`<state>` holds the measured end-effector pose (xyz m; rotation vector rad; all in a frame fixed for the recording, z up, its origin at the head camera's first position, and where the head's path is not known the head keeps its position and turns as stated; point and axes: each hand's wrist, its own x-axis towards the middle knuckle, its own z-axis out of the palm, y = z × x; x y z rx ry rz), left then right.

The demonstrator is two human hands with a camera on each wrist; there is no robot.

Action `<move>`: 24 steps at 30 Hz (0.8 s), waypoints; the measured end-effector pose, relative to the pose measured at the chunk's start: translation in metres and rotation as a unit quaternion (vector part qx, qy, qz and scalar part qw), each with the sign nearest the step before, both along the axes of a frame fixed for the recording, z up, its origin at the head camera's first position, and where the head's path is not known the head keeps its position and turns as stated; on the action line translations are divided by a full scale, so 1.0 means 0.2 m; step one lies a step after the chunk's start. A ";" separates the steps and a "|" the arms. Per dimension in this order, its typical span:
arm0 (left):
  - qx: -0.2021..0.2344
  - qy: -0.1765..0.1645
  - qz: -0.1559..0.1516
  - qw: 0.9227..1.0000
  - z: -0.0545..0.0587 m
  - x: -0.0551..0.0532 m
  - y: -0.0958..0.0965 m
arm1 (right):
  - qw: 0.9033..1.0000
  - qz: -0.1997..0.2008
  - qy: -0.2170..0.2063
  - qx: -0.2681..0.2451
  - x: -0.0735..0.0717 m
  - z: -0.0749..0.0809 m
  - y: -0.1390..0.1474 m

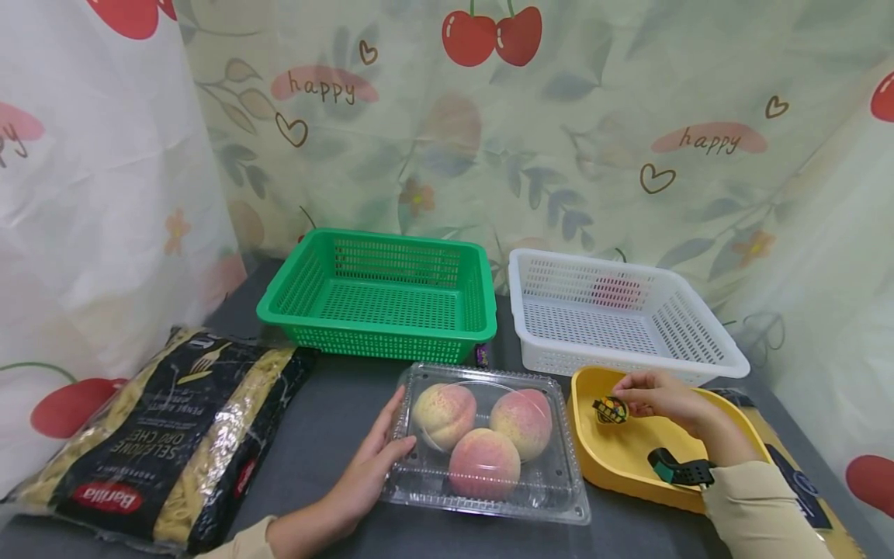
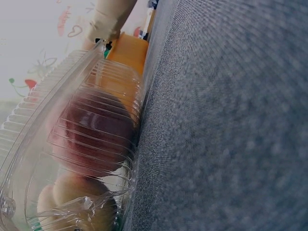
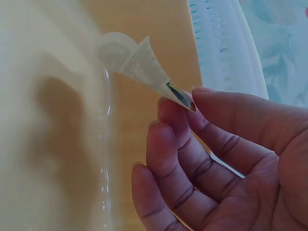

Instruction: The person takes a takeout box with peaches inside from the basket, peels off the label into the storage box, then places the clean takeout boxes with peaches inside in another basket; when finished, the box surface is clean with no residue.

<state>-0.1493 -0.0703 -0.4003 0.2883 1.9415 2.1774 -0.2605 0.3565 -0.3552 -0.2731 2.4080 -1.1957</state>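
R grip (image 1: pixel 658 400) is pinching sm. curled label (image 1: pixel 611 410) over yellow tray (image 1: pixel 621 449), L grip (image 1: pixel 373 460) w/ straight fingers touching peach box (image 1: pixel 552 485) left of tray; label poss. dropping into tray if edge-only pinch is loosening.

Beige sleeves (image 1: pixel 763 508) — black right-wrist strap (image 1: pixel 694 472) — teal patch (image 1: pixel 665 467)

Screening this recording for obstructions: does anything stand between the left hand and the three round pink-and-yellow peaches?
Yes: the clear, ribbed plastic container surrounds the peaches, its left side standing between them and the left hand.
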 end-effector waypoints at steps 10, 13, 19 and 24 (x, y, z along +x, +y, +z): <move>-0.001 -0.001 0.001 1.000 0.00 0.00 0.00 | 1.000 0.000 -0.001 0.004 0.00 0.01 0.00; -0.003 -0.002 0.001 1.000 0.00 0.00 0.00 | 1.000 -0.002 -0.001 0.005 0.00 0.01 0.00; -0.003 -0.005 -0.001 1.000 0.00 0.00 0.00 | 1.000 -0.005 -0.001 0.007 0.01 0.01 0.00; 0.000 -0.003 -0.001 1.000 0.00 0.00 0.00 | 1.000 -0.011 -0.002 0.009 0.01 0.01 -0.01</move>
